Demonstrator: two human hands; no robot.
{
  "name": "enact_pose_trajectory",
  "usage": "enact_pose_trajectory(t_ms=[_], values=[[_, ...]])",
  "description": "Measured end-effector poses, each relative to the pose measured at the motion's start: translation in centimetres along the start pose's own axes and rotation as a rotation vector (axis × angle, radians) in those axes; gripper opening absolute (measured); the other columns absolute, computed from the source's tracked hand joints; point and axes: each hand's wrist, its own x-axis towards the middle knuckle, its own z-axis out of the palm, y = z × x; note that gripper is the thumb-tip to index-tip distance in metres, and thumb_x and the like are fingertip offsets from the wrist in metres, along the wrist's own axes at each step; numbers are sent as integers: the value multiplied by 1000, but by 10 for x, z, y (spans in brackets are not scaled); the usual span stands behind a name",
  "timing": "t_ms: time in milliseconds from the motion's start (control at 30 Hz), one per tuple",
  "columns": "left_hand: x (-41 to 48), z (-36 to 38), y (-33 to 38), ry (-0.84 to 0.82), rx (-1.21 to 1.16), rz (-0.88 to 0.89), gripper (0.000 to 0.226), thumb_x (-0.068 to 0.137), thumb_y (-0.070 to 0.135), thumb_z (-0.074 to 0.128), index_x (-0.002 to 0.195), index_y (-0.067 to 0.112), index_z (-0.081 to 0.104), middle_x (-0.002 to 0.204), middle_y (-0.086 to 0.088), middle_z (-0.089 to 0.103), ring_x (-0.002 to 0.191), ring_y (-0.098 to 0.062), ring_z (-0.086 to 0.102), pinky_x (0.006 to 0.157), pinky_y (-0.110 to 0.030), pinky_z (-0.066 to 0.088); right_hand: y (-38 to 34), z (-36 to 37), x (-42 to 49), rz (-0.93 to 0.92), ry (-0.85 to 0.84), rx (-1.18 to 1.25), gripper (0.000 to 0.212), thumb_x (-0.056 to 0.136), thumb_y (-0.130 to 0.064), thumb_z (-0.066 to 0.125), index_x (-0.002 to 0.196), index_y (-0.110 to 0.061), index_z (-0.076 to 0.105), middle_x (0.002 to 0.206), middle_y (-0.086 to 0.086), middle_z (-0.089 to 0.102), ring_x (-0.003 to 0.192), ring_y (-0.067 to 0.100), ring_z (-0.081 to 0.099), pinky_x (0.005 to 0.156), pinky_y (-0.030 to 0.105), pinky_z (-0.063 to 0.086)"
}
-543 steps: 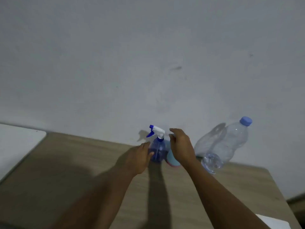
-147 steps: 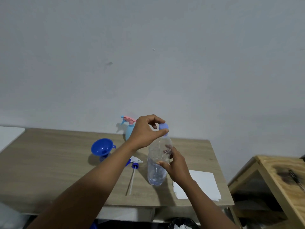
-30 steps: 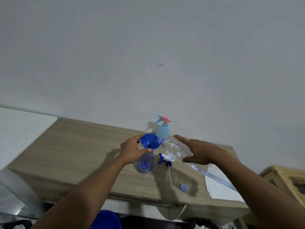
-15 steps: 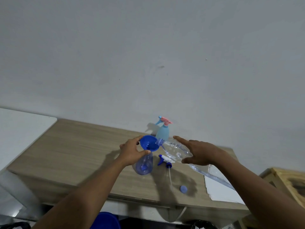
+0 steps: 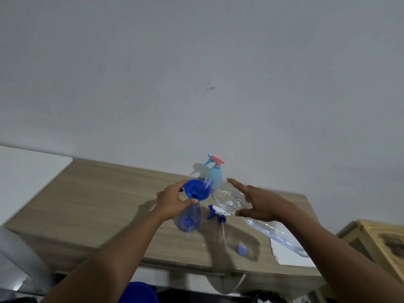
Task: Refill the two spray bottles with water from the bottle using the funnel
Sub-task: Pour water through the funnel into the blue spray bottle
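Observation:
A blue funnel [image 5: 195, 190] sits in the neck of the clear blue spray bottle [image 5: 188, 219], which stands on the wooden table [image 5: 105, 200]. My left hand [image 5: 173, 203] grips the funnel's rim and the bottle's neck. My right hand [image 5: 260, 205] holds the clear water bottle [image 5: 227, 199] tipped nearly flat, its mouth over the funnel. The bottle's base pokes out behind my wrist. The blue-and-white spray head [image 5: 217, 212] with its tube lies on the table beside the blue bottle. The light-blue spray bottle with a pink trigger [image 5: 213, 172] stands by the wall.
The water bottle's blue cap [image 5: 241, 250] lies near the table's front edge. White paper sheets [image 5: 288, 253] lie at the right end. A white surface [image 5: 26, 171] adjoins the table on the left; a wooden stand [image 5: 376, 243] is to the right. A blue tub [image 5: 137, 293] sits below.
The water bottle stays tipped at the funnel over the last second. Both hands have barely shifted; the view has moved slightly.

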Motion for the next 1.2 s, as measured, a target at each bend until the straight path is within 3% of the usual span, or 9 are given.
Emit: enact_pose_trajectory(t_ms=[167,333,533,633,733,833,1000,1133,1200], values=[[-1,1,0,1,5,-8,62,70,50,83,126,44,57,111,21,67,106,-7,61,104,-40,34,10,13,-6,-9,119,217,97,85,-60,65,147,-61,-9,112,0,56,92,8,57,92,35,51],[0,2,-3,8,-11,-12,64,70,49,84,127,42,56,111,18,67,106,-8,60,106,-42,34,33,29,-11,48,469,489,101,85,-42,75,157,-38,4,113,-4,53,91,5,58,81,9,41],[0,2,-3,9,-8,-4,64,70,47,85,127,40,56,107,19,65,106,-8,61,107,-42,34,54,47,-18,292,755,725,104,84,-35,77,155,-38,2,121,-2,52,109,17,56,95,35,45],[1,2,-3,9,-3,-6,66,70,46,85,129,37,57,108,19,66,106,-9,61,107,-46,36,58,57,-18,351,778,768,109,81,-31,80,156,-33,1,121,3,57,110,22,57,100,41,46],[1,2,-3,4,7,-11,67,68,47,85,128,39,57,108,20,65,108,-10,62,106,-45,37,58,66,-18,365,799,847,108,79,-25,83,156,-27,7,141,6,50,122,26,55,103,46,48],[1,1,-5,-11,-25,-4,66,63,50,84,123,45,56,101,29,62,105,-8,62,107,-47,38,58,77,-16,381,817,891,105,78,-21,84,154,-25,13,138,6,51,117,24,55,99,50,51],[5,2,-8,-31,-34,-12,78,55,64,75,127,42,56,107,22,66,104,-7,62,105,-49,40,57,95,-16,415,836,965,100,77,-20,84,151,-33,19,131,1,54,113,21,57,95,44,54],[7,3,-14,-51,-81,-14,82,47,72,70,123,46,56,107,23,67,103,-7,62,103,-49,43,54,98,-20,496,807,1023,111,74,-23,87,154,-33,11,129,-3,50,113,18,55,97,40,50],[7,3,-16,-50,-90,-18,83,46,72,71,123,45,57,107,22,67,103,-6,63,104,-49,43,43,104,-24,592,907,989,108,70,-23,90,151,-27,19,131,-3,46,115,16,50,97,38,47]])
